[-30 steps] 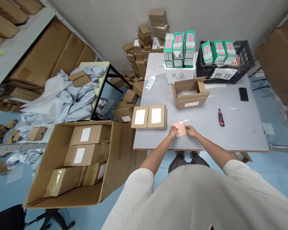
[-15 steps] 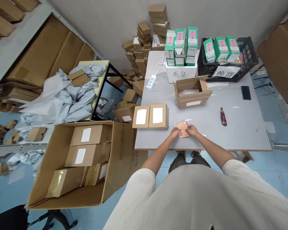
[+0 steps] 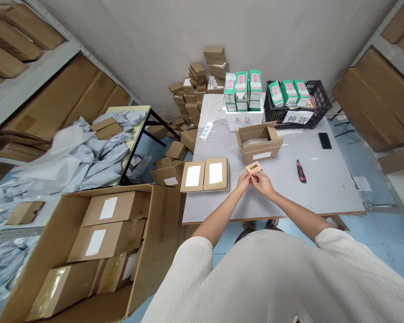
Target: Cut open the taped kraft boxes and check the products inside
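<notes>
Grey tabletop [image 3: 323,188]: left hand [image 3: 244,183], right hand [image 3: 264,184] close together, both pinching orange packet [image 3: 253,167] (printed face showing); half-second ago, hands stood wider apart.

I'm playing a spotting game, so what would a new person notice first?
Probably the green and pink cartons, in a white plastic bin and a black plastic crate at the back of the grey table. Next, perhaps, the huge open brown cardboard box, lower left, with smaller brown boxes inside. Then the small pale orange printed piece in the left fingers and right fingers, near the middle.
</notes>
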`<state>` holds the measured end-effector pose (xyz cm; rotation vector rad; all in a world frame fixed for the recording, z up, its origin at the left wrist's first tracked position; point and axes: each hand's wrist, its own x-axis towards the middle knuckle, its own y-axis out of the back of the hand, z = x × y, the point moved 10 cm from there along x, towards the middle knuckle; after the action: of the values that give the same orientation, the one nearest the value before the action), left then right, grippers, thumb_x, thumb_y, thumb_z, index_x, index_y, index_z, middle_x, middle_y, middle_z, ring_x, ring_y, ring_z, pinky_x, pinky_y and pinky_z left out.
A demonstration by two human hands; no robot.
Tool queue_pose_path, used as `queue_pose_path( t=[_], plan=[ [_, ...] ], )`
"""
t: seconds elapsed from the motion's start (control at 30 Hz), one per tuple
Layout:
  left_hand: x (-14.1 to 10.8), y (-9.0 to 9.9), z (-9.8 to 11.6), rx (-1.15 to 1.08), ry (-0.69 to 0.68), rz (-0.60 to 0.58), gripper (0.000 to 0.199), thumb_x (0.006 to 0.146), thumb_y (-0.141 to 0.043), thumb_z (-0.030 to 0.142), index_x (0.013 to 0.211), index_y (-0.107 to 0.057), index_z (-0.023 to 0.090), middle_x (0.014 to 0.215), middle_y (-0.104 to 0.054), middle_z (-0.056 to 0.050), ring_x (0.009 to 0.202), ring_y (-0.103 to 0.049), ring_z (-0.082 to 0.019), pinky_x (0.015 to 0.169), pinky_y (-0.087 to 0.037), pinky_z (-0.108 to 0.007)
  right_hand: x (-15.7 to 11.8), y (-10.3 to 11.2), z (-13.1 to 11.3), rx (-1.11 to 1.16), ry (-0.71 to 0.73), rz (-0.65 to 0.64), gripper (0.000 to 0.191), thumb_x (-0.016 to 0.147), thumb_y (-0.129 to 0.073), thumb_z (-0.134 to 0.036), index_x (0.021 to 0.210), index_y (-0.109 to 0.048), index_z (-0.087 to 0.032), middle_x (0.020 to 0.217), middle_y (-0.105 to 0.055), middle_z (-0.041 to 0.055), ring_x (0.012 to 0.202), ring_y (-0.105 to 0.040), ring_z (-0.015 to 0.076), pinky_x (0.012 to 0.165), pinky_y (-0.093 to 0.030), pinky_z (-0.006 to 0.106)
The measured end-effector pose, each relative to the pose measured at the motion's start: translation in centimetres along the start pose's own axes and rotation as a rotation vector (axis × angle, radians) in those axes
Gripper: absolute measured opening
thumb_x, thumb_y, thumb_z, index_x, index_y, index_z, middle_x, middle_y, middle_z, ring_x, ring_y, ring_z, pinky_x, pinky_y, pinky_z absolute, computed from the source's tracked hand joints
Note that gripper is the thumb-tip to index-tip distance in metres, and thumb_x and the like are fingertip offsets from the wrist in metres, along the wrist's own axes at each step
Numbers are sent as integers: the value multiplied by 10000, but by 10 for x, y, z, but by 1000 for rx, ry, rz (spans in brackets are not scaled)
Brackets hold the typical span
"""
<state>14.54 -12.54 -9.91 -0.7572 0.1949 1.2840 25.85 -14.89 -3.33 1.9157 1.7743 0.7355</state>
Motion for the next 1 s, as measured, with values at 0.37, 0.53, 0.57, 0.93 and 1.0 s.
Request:
queue_pose_path(
  t=[0.37,0.53,0.57,0.93,1.0],
  plan=[
    [2,-10,43,67,-93,-55,470,834,-894,597,1032,-728,205,992,-833,-86,973,-801,-264,930,-621,-403,12,67,54,295,-289,87,405,871,-684,-530,1094,-769,-203,1065,-803,122,960,-737,287,940,-609,466],
    [3,-13,56,97,-115,-50,513,820,-882,644,1041,-722,210,994,-824,-85,948,-792,-265,917,-615,-416,20,63,46,552,-337,5,511,737,-800,-681,917,-750,-205,809,-790,67,772,-723,248,747,-604,389],
    [3,-14,58,104,-122,-52,514,822,-881,643,1044,-721,208,1007,-821,-89,947,-788,-264,920,-612,-420,22,67,43,567,-333,16,532,713,-819,-695,908,-749,-205,792,-787,62,748,-713,239,720,-597,378],
    [-9,-21,82,264,-195,55,436,826,-907,476,1141,-733,228,1349,-751,-144,1237,-700,-296,991,-555,-393,30,104,7,407,-236,142,473,785,-745,-677,880,-737,-214,795,-778,65,749,-713,233,705,-603,358],
    [-12,-31,77,238,-146,-10,476,849,-895,551,1170,-713,249,1404,-736,-148,1321,-670,-319,1018,-536,-411,27,107,-8,302,-181,158,411,832,-712,-622,889,-754,-217,816,-781,66,750,-706,226,729,-601,354]
  ],
)
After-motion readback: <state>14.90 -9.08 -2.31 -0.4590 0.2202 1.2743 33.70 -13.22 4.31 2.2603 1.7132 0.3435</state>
